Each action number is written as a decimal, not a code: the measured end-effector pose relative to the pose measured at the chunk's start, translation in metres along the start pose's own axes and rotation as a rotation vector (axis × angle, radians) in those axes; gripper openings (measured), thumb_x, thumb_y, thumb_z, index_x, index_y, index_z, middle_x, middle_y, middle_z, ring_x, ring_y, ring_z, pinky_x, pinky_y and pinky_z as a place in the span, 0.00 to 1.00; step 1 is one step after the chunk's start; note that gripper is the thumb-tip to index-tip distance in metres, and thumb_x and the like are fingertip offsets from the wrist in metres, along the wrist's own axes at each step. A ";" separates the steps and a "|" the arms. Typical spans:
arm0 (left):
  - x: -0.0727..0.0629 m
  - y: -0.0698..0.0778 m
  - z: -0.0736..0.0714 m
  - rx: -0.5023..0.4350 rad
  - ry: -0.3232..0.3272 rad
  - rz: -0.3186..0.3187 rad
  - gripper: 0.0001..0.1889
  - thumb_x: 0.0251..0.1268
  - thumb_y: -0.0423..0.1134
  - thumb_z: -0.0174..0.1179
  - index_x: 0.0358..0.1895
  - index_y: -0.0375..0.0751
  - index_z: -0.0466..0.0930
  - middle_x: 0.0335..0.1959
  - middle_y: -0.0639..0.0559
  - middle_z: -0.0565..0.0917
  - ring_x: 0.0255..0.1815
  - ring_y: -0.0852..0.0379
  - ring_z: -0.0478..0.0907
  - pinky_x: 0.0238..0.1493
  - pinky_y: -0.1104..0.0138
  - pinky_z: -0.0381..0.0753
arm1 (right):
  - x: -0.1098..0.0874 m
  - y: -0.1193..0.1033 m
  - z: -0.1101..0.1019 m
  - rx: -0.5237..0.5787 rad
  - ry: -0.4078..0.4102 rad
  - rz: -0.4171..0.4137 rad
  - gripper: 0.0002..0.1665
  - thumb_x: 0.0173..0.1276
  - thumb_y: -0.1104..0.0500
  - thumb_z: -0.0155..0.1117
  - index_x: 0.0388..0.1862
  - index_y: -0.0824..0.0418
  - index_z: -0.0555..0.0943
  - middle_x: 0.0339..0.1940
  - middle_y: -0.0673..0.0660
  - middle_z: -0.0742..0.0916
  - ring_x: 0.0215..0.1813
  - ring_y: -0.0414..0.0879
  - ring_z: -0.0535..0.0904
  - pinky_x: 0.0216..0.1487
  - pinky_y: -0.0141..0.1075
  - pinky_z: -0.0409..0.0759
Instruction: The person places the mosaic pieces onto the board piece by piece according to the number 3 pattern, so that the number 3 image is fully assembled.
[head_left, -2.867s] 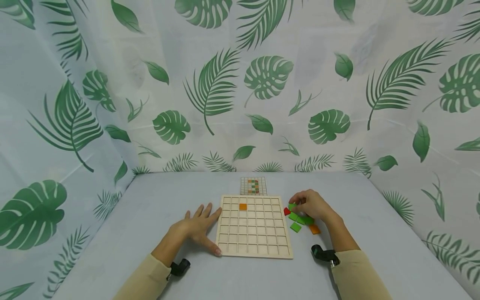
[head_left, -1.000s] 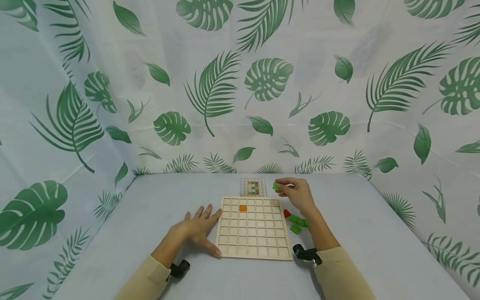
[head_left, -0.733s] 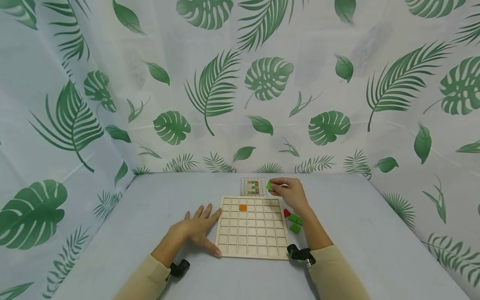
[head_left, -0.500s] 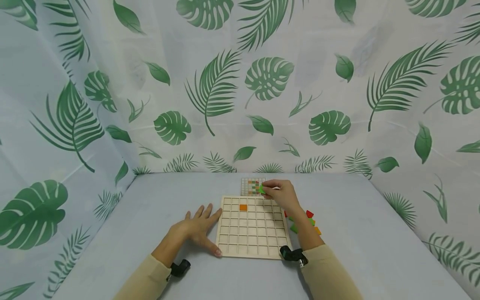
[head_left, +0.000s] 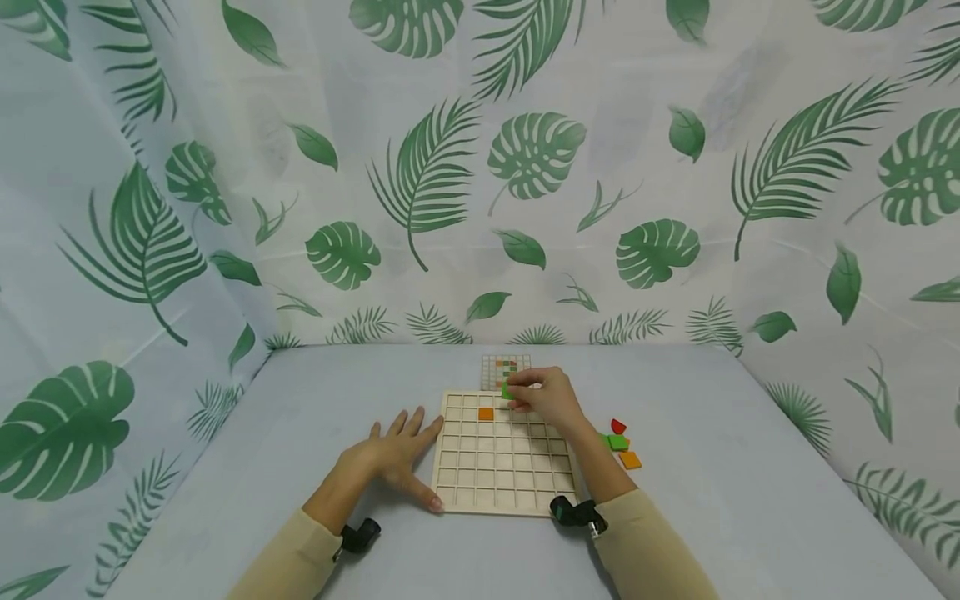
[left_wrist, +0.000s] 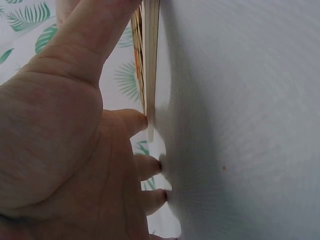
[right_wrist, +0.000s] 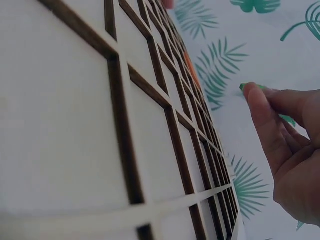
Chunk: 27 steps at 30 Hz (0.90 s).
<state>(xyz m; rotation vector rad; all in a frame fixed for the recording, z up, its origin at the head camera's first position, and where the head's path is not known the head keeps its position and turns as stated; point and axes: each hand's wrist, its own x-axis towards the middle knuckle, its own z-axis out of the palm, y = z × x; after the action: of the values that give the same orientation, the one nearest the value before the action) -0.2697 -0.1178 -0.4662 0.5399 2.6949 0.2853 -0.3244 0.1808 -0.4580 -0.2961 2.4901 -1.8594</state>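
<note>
A wooden grid board [head_left: 487, 483] lies on the table, with one orange square tile [head_left: 486, 414] set in a cell of its upper part. My left hand [head_left: 393, 454] is spread at the board's left side, thumb at the near corner and a finger touching the edge. Over the board's far edge, my right hand [head_left: 551, 400] pinches a green tile [head_left: 507, 391] between thumb and fingers. In the right wrist view only a sliver of that green tile [right_wrist: 243, 86] shows past the fingertips. Behind the board lies a small pattern card [head_left: 491, 372], partly covered by the held tile.
Right of the board lie loose tiles: a red one [head_left: 618, 426], a green one [head_left: 617, 442] and an orange one [head_left: 630, 460]. The right forearm hides part of this pile. A leaf-printed curtain [head_left: 450, 292] stands behind the table.
My right hand has taken a green tile from the pile and carried it left, past the card's right side, to the board's far edge. The left hand has stayed in place.
</note>
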 end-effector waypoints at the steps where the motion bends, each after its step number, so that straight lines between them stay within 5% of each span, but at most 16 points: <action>1: 0.000 0.000 0.000 -0.003 0.001 -0.001 0.75 0.33 0.79 0.75 0.87 0.59 0.43 0.88 0.43 0.40 0.88 0.36 0.35 0.80 0.31 0.39 | 0.000 0.001 0.001 -0.003 -0.002 0.003 0.15 0.73 0.65 0.68 0.55 0.70 0.87 0.52 0.68 0.87 0.39 0.57 0.92 0.43 0.49 0.91; 27: -0.001 -0.002 0.001 -0.010 0.007 0.003 0.75 0.33 0.79 0.75 0.87 0.59 0.43 0.88 0.43 0.40 0.88 0.36 0.35 0.80 0.30 0.39 | 0.001 0.015 0.009 -0.082 -0.133 0.039 0.08 0.73 0.68 0.66 0.47 0.68 0.89 0.40 0.66 0.88 0.33 0.51 0.91 0.36 0.41 0.91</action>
<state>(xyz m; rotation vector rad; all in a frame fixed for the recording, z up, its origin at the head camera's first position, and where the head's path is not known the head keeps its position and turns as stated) -0.2694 -0.1193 -0.4670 0.5416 2.6978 0.3022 -0.3262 0.1760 -0.4744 -0.3575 2.4682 -1.6679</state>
